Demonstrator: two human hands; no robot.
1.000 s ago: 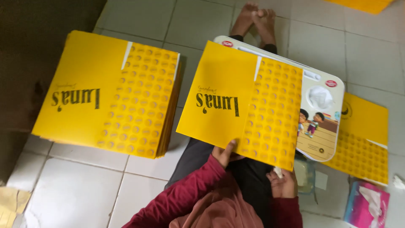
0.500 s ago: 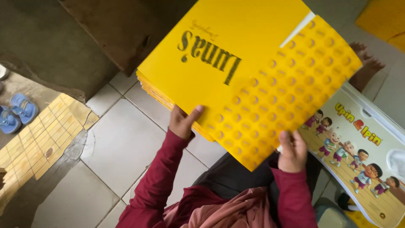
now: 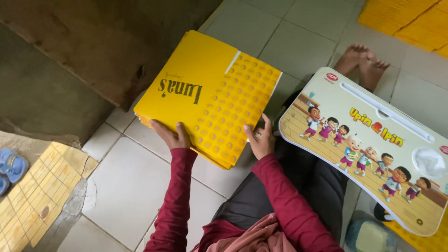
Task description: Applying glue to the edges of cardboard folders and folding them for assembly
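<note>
A floor of pale square tiles (image 3: 126, 186) with dark grout lines fills most of the view; one tile edge at the lower left is chipped. Along the upper left runs a rough, dark concrete wall (image 3: 93, 42), stained and uneven, meeting the tiles at a slant. At the upper right corner lies another heap of yellow sheets (image 3: 410, 21), well apart from the person.

Across the person's lap, to the right, rests a white lap desk (image 3: 373, 140) printed with cartoon children, its rim rounded and tilted in the frame. The person's bare feet (image 3: 361, 63) show beyond its far edge.

The stack of yellow folded cartons (image 3: 205, 98) sits on the tiles in front of the person, near the wall, plain yellow on one half and covered in a dotted pattern on the other. The left hand (image 3: 171, 135), in a dark red sleeve, grips the near edge of the stack, fingers spread over the top. The right hand (image 3: 259, 138) holds the stack's near right corner, fingers curled against the dotted side.

At the lower left a flattened yellow grid-printed sheet (image 3: 35, 196) lies on a rougher patch of ground, and just beside it, at the frame's edge, a pair of small blue sandals (image 3: 9, 168).
</note>
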